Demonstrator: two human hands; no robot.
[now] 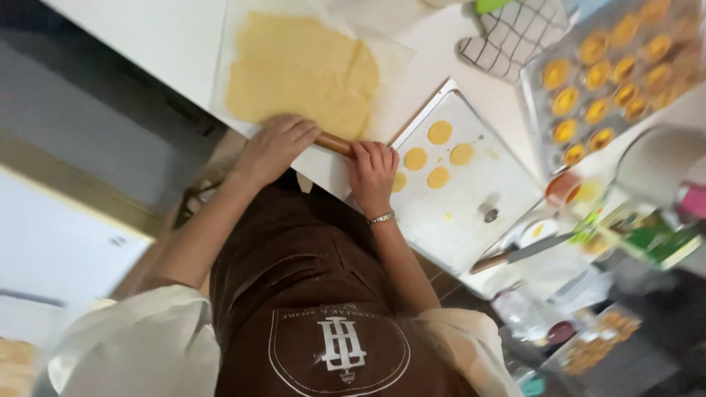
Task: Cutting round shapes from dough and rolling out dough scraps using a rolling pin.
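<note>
brown apron (309, 294), white sleeves (147, 338), perhaps gold bracelet (381, 217)

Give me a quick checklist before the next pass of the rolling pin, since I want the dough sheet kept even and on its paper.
1. Both hands on the pin: ok. The left hand and right hand rest on the wooden rolling pin.
2. Pin at the dough edge: ok. It lies along the near edge of the yellow dough sheet.
3. Paper under the dough: ok. The paper shows past the dough's edge.
4. Even thickness: cannot tell.
5. Room beside the pin: not ok. The white tray with dough rounds sits close to the right hand.
</note>
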